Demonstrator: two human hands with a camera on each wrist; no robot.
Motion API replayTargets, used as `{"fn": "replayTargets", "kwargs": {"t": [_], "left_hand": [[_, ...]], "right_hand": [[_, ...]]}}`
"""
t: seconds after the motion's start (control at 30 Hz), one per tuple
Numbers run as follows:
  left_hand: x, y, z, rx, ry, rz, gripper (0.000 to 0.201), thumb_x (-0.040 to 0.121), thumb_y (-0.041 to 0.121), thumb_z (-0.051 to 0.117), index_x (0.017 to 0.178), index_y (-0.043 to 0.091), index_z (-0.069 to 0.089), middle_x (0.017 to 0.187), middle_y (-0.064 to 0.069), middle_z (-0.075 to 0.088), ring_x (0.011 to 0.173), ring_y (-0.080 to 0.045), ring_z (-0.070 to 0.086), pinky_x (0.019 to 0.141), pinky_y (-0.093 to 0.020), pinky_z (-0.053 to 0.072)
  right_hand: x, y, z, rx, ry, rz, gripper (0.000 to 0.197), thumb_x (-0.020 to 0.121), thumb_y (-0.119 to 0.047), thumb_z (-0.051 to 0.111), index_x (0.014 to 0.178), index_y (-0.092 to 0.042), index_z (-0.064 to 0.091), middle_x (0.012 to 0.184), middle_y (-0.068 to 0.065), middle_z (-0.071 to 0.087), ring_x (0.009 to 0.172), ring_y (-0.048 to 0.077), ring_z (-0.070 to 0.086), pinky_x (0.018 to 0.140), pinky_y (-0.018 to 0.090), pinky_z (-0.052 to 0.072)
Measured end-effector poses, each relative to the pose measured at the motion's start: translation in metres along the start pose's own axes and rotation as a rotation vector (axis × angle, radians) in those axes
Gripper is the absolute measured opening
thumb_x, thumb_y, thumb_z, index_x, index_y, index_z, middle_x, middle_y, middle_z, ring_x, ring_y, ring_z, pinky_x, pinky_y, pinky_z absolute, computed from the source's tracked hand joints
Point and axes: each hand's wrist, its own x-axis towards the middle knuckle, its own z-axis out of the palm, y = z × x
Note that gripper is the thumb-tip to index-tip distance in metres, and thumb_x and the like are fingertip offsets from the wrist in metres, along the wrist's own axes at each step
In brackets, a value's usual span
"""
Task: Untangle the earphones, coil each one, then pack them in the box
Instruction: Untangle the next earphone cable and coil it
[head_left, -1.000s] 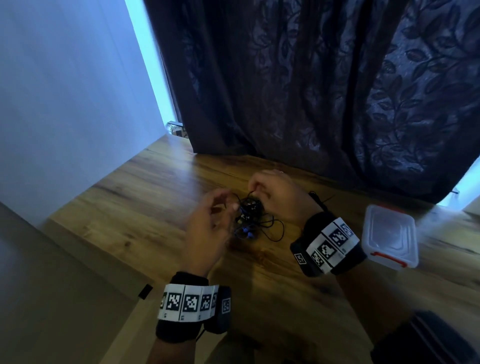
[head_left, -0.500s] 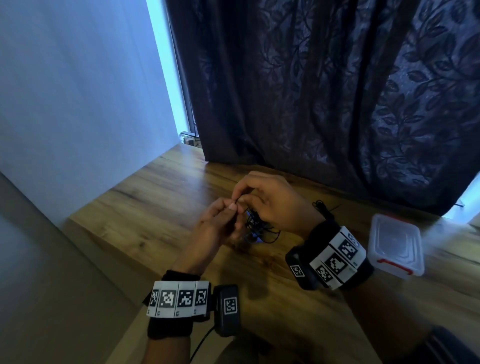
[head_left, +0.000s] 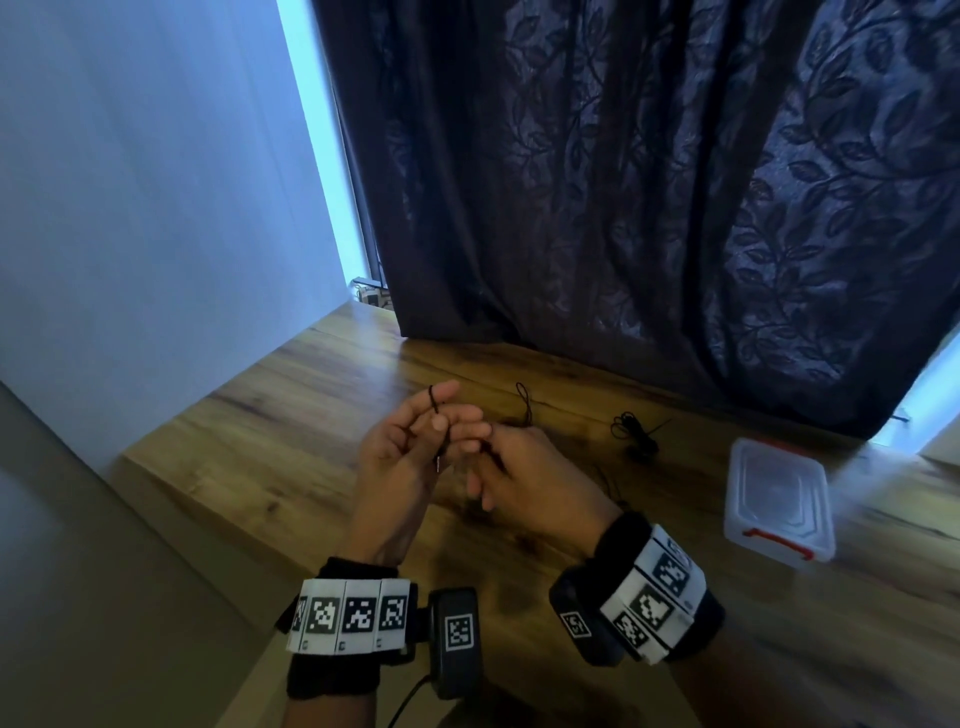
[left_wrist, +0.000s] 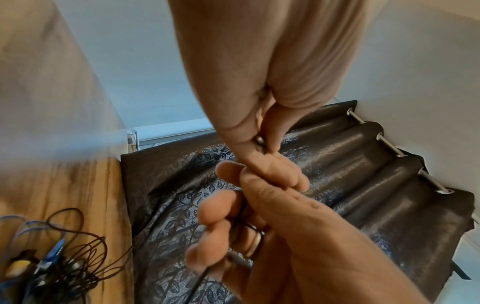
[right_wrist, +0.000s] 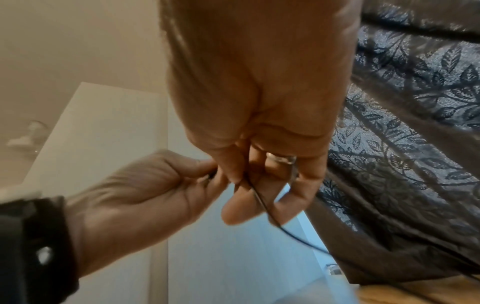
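My left hand (head_left: 441, 415) is raised above the wooden table (head_left: 291, 441) and pinches a thin black earphone cable (head_left: 435, 410), whose small loop sticks up over the fingers. The left wrist view shows its thumb and finger pinching a small metal end (left_wrist: 259, 142). Close beside it, my right hand (head_left: 483, 447) pinches the same black cable (right_wrist: 259, 199), which trails down toward the table. A tangle of black and blue earphones (left_wrist: 54, 253) lies on the table; in the head view only one loop (head_left: 522, 397) shows behind my right hand. A clear plastic box (head_left: 776, 499) with red clips stands closed at the right.
A separate small bundle of black cable (head_left: 635, 434) lies between the hands and the box. A dark leaf-patterned curtain (head_left: 623, 208) hangs along the table's far edge. A pale wall (head_left: 130, 208) bounds the left side. The table's left edge drops off near my left wrist.
Both hands have come up off the tangle and drawn toward me, pulling one black cable out between them. The loop is now held up in my left fingers.
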Motion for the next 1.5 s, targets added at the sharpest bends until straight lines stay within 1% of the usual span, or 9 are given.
{"fn": "replayTargets", "kwargs": {"t": [0.17, 0.33, 0.5, 0.77, 0.97, 1.13, 1.27, 1.33, 1.5], "left_hand": [[0.002, -0.002, 0.0, 0.136, 0.044, 0.087, 0.041, 0.1, -0.008, 0.039, 0.14, 0.001, 0.045, 0.12, -0.014, 0.069, 0.113, -0.026, 0.067, 0.094, -0.03, 0.054], [0.0, -0.012, -0.004, 0.648, -0.072, 0.055, 0.052, 0.097, -0.013, 0.041, 0.142, 0.012, 0.046, 0.117, 0.008, 0.066, 0.101, 0.008, 0.062, 0.083, -0.005, 0.046], [0.0, -0.005, 0.005, 0.496, -0.153, -0.014, 0.029, 0.102, -0.002, 0.037, 0.101, 0.001, 0.065, 0.071, -0.002, 0.063, 0.064, -0.015, 0.053, 0.063, -0.016, 0.044], [-0.003, 0.003, 0.001, 0.251, -0.175, -0.111, 0.031, 0.099, 0.017, 0.048, 0.124, 0.007, 0.063, 0.073, -0.007, 0.062, 0.055, -0.013, 0.046, 0.058, -0.021, 0.043], [-0.005, 0.009, 0.003, 0.194, -0.069, -0.078, 0.036, 0.089, 0.013, 0.058, 0.124, 0.009, 0.065, 0.104, -0.018, 0.074, 0.074, -0.019, 0.07, 0.075, -0.032, 0.058], [0.0, -0.002, -0.005, 0.381, -0.026, -0.018, 0.041, 0.097, -0.004, 0.048, 0.137, 0.006, 0.053, 0.113, -0.009, 0.074, 0.102, -0.026, 0.072, 0.089, -0.035, 0.058], [0.0, -0.012, -0.006, 0.773, -0.086, 0.074, 0.049, 0.097, -0.008, 0.046, 0.144, 0.008, 0.043, 0.113, 0.014, 0.066, 0.098, 0.01, 0.064, 0.086, -0.005, 0.046], [0.0, -0.017, -0.005, 0.995, -0.113, 0.086, 0.057, 0.093, -0.01, 0.048, 0.145, 0.011, 0.04, 0.101, 0.017, 0.061, 0.088, 0.01, 0.059, 0.077, 0.002, 0.039], [0.002, -0.024, -0.003, 0.766, -0.059, -0.106, 0.037, 0.1, 0.0, 0.041, 0.132, 0.014, 0.054, 0.079, 0.001, 0.07, 0.07, -0.014, 0.065, 0.073, -0.032, 0.054]], "right_hand": [[-0.009, -0.008, -0.009, -0.135, -0.218, -0.051, 0.014, 0.103, -0.019, 0.053, 0.091, -0.021, 0.061, 0.078, 0.0, 0.072, 0.065, 0.006, 0.067, 0.063, 0.021, 0.054], [-0.003, -0.012, -0.031, -0.35, -0.102, -0.223, 0.011, 0.094, -0.014, 0.06, 0.094, -0.016, 0.07, 0.094, -0.005, 0.065, 0.084, 0.007, 0.061, 0.076, 0.034, 0.054], [0.014, -0.007, -0.055, -0.44, 0.101, -0.318, 0.014, 0.092, -0.016, 0.064, 0.1, -0.024, 0.073, 0.099, -0.011, 0.061, 0.088, 0.004, 0.056, 0.093, 0.035, 0.044], [0.031, 0.003, -0.05, 0.031, 0.357, -0.194, 0.012, 0.09, -0.004, 0.07, 0.098, -0.01, 0.077, 0.096, -0.001, 0.073, 0.089, 0.007, 0.069, 0.083, 0.023, 0.057], [0.021, 0.023, -0.001, 0.281, 0.067, -0.062, 0.028, 0.098, -0.002, 0.055, 0.09, -0.024, 0.07, 0.073, -0.019, 0.064, 0.076, -0.002, 0.062, 0.081, 0.029, 0.051], [-0.002, 0.037, 0.025, 0.011, -0.097, -0.052, 0.007, 0.097, -0.017, 0.063, 0.101, -0.017, 0.069, 0.095, -0.006, 0.072, 0.087, 0.005, 0.067, 0.079, 0.025, 0.054], [-0.008, 0.034, 0.015, -0.243, -0.014, -0.173, 0.015, 0.094, -0.015, 0.06, 0.103, -0.021, 0.07, 0.096, -0.003, 0.072, 0.088, 0.014, 0.066, 0.082, 0.04, 0.056], [-0.008, 0.028, 0.002, -0.393, 0.075, -0.228, 0.022, 0.094, -0.016, 0.057, 0.108, -0.022, 0.072, 0.097, -0.005, 0.07, 0.092, 0.013, 0.061, 0.089, 0.036, 0.049], [0.003, 0.028, -0.022, -0.589, 0.372, -0.352, 0.019, 0.09, -0.013, 0.067, 0.108, -0.017, 0.072, 0.101, -0.004, 0.07, 0.094, 0.02, 0.062, 0.086, 0.039, 0.047]]}}
